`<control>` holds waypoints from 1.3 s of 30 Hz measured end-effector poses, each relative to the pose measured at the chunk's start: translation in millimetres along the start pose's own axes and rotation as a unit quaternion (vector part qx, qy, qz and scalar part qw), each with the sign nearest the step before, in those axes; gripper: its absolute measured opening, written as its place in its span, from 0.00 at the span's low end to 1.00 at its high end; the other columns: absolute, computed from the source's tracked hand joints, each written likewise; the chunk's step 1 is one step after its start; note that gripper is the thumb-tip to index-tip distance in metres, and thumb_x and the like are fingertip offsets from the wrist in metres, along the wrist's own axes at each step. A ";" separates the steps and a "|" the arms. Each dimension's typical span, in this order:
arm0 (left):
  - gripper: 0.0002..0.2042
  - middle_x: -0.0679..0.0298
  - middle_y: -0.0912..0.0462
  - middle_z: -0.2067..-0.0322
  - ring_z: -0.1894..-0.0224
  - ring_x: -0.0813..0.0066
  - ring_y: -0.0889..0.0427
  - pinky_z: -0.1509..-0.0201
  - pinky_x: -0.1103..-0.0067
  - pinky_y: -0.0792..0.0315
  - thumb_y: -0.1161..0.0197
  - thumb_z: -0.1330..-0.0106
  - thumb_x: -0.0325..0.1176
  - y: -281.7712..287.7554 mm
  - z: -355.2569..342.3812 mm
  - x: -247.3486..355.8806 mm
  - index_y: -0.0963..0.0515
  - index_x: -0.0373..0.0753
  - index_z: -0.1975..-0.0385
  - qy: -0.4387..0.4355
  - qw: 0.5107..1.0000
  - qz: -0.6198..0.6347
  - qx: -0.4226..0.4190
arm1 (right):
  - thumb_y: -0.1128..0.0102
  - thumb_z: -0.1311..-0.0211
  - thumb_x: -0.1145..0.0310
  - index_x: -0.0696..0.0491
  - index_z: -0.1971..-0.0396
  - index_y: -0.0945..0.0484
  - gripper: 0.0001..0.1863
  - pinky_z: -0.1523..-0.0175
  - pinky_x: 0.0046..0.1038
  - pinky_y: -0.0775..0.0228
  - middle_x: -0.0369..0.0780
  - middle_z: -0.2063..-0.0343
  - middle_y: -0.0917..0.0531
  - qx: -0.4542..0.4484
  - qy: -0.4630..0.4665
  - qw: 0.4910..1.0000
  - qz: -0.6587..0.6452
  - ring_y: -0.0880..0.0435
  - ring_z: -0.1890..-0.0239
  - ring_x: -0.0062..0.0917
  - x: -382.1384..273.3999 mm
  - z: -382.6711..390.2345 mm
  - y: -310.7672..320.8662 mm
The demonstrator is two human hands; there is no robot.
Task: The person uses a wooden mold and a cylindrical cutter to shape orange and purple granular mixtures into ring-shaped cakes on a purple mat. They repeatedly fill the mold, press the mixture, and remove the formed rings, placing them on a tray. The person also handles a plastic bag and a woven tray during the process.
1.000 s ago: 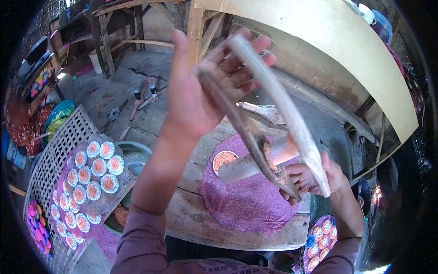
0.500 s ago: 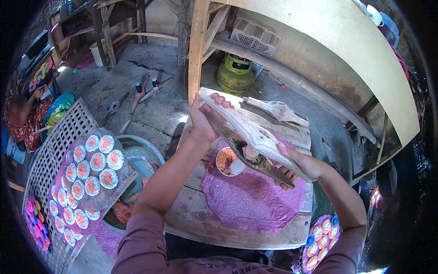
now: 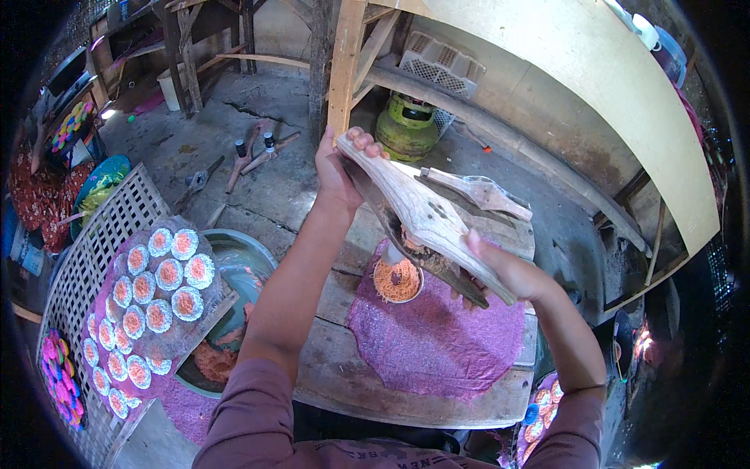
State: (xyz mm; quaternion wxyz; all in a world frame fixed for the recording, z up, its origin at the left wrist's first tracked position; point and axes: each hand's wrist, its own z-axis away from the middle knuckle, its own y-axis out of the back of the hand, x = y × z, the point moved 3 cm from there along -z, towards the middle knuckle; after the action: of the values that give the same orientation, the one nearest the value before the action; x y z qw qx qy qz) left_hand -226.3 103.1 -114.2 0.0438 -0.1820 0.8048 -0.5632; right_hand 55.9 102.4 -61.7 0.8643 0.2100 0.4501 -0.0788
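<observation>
A two-part wooden hand press hangs tilted over the work board, its pale upper bar lying along a darker lower one. My left hand is closed round its upper left end. Closed round the lower right end is my right hand, its fingers partly hidden beneath the bars. Below the press, a small round white mould with orange strands in it sits on a purple cloth. A white piece shows between press and strands. Another wooden press lies at the board's far side.
Left of the board stands a basin with orange dough. Orange-and-white round pieces cover a purple cloth on a woven rack. A green gas cylinder stands behind. A person in red sits far left.
Both hands and the press have shifted left and slightly upward in view. More of the mould's orange strands shows, with a dimple in their middle.
</observation>
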 end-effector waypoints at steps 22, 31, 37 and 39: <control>0.22 0.73 0.27 0.80 0.74 0.73 0.27 0.58 0.68 0.31 0.61 0.28 0.56 -37.9 1.5 76.1 0.28 0.48 0.76 -0.204 0.971 -0.025 -0.121 | 0.46 0.35 0.66 0.55 0.39 0.31 0.25 0.52 0.34 0.28 0.48 0.60 0.24 0.199 0.122 0.861 0.453 0.22 0.56 0.41 36.7 -55.6 -54.6; 0.23 0.71 0.26 0.77 0.72 0.71 0.27 0.54 0.64 0.33 0.61 0.28 0.56 -104.4 52.7 119.3 0.28 0.47 0.75 -0.256 0.939 -0.081 -0.214 | 0.30 0.49 0.59 0.52 0.33 0.42 0.44 0.38 0.43 0.42 0.50 0.45 0.30 0.180 0.265 0.863 0.390 0.31 0.44 0.46 38.8 -56.3 -60.2; 0.25 0.69 0.25 0.76 0.70 0.68 0.27 0.52 0.62 0.34 0.64 0.27 0.56 -110.3 64.5 131.9 0.25 0.45 0.72 -0.272 0.924 -0.116 -0.242 | 0.25 0.55 0.57 0.51 0.31 0.47 0.52 0.35 0.45 0.46 0.50 0.45 0.29 0.175 0.225 0.893 0.349 0.32 0.43 0.46 44.4 -63.5 -63.8; 0.26 0.69 0.24 0.76 0.70 0.68 0.27 0.51 0.62 0.34 0.65 0.27 0.56 -109.8 65.3 134.0 0.24 0.45 0.71 -0.272 0.923 -0.118 -0.245 | 0.25 0.56 0.57 0.51 0.32 0.46 0.52 0.35 0.44 0.47 0.50 0.46 0.28 0.181 0.229 0.890 0.351 0.32 0.44 0.46 40.2 -60.5 -62.4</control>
State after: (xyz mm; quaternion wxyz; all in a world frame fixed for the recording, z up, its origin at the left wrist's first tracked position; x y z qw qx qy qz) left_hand -306.1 -33.8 -18.5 0.1483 -0.4275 0.8474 -0.2780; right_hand 13.9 74.6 -143.2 0.6556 0.5195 0.5103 0.1996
